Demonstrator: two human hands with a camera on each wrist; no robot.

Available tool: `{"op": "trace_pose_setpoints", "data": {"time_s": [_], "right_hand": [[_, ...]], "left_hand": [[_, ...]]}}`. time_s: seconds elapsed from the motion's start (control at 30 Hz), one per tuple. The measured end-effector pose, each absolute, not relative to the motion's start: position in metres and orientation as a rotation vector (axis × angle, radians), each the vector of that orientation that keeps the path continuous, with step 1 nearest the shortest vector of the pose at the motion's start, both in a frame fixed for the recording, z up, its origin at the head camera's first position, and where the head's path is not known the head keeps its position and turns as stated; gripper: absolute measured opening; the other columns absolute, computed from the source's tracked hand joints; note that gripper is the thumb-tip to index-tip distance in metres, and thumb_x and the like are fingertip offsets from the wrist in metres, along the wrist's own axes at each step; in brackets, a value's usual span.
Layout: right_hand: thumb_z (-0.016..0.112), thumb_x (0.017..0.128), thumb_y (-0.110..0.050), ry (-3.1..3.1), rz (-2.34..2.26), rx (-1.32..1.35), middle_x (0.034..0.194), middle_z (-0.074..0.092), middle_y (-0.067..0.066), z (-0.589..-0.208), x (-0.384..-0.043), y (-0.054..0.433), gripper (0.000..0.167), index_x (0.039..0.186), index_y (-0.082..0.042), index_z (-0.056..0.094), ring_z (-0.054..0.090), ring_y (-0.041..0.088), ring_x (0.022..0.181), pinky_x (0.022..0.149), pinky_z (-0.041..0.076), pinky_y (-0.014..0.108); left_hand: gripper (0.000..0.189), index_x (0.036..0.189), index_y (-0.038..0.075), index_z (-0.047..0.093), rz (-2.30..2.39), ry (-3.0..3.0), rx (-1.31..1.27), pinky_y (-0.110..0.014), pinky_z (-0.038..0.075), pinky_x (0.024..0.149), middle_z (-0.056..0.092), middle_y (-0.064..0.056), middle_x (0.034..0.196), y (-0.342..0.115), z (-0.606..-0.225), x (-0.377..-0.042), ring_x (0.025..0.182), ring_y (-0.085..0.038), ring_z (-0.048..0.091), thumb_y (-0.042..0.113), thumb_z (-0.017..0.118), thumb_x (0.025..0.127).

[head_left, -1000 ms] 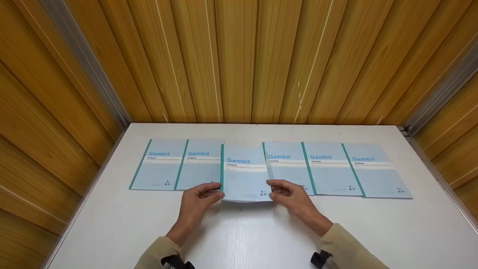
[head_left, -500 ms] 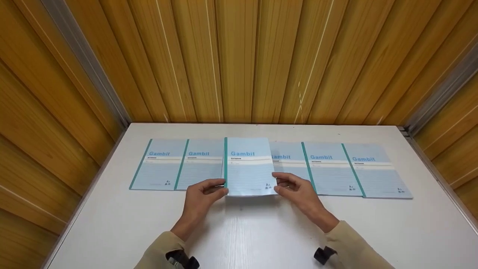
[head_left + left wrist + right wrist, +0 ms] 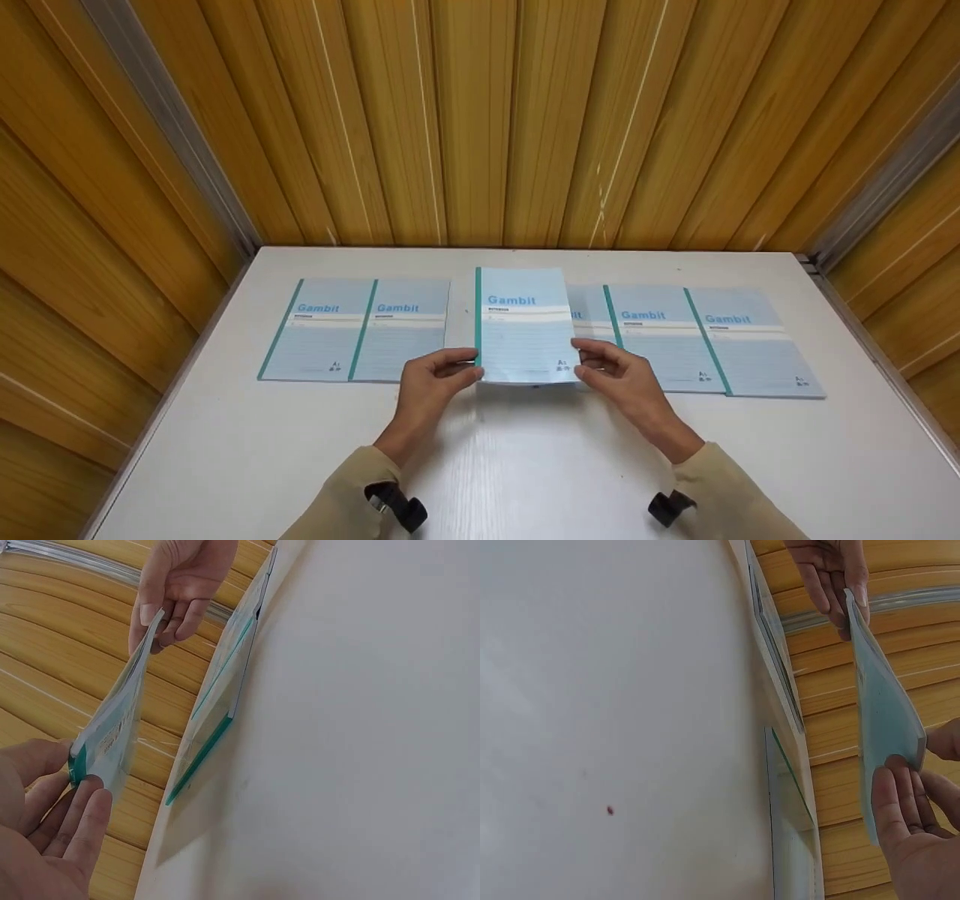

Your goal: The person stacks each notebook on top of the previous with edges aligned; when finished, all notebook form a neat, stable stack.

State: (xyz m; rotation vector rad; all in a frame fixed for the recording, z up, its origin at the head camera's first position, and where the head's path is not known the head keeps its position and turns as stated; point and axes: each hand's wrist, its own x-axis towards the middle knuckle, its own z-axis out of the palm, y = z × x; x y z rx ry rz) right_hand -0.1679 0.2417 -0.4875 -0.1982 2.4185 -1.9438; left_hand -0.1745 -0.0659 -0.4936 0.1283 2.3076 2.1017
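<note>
A light-blue "Gambit" notebook [image 3: 525, 337] with a green spine is held in the air above the white table, cover facing up. My left hand [image 3: 435, 390] pinches its lower left corner at the spine, thumb on top. At the lower right corner my right hand [image 3: 626, 390] pinches it the same way. Both wrist views show the notebook [image 3: 112, 720] off the table, its pages [image 3: 885, 667] bending slightly between the hands. Behind its right side lies a matching notebook [image 3: 596, 300], partly hidden.
Two matching notebooks, one far left [image 3: 319, 349] and one beside it [image 3: 405, 345], lie left of a gap. On the right lie two more, one inner [image 3: 660, 349] and one outer [image 3: 757, 360]. Slatted wood-look panels [image 3: 480, 120] rise behind the table [image 3: 525, 480].
Both hands have raised the notebook and carried it rightward and away from me. Bare table now shows beside the second notebook from the left. The other notebooks have stayed put.
</note>
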Motion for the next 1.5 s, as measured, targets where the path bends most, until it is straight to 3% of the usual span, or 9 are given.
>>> {"op": "trace_pose_setpoints", "data": {"time_s": [0.8, 1.5], "right_hand": [[0.075, 0.100, -0.007, 2.549, -1.895, -0.132, 0.131, 0.064, 0.018, -0.485, -0.168, 0.281, 0.044, 0.141, 0.001, 0.065, 0.061, 0.017, 0.111, 0.090, 0.055, 0.018], [0.074, 0.101, -0.007, 2.625, -1.770, -0.043, 0.131, 0.067, 0.018, -0.501, -0.166, 0.304, 0.045, 0.144, 0.001, 0.064, 0.062, 0.017, 0.110, 0.087, 0.055, 0.017]], "left_hand": [[0.026, 0.115, 0.003, 0.081, 2.121, 2.255, 0.229, -0.029, 0.061, 0.087, 0.079, -0.009, 0.107, -0.021, -0.495, -0.195, 0.099, -0.021, 0.076, 0.007, 0.086, 0.090], [0.024, 0.111, 0.006, 0.082, 2.050, 2.301, 0.171, -0.029, 0.060, 0.087, 0.079, -0.003, 0.104, 0.007, -0.516, -0.194, 0.096, -0.015, 0.076, 0.007, 0.088, 0.088]]}}
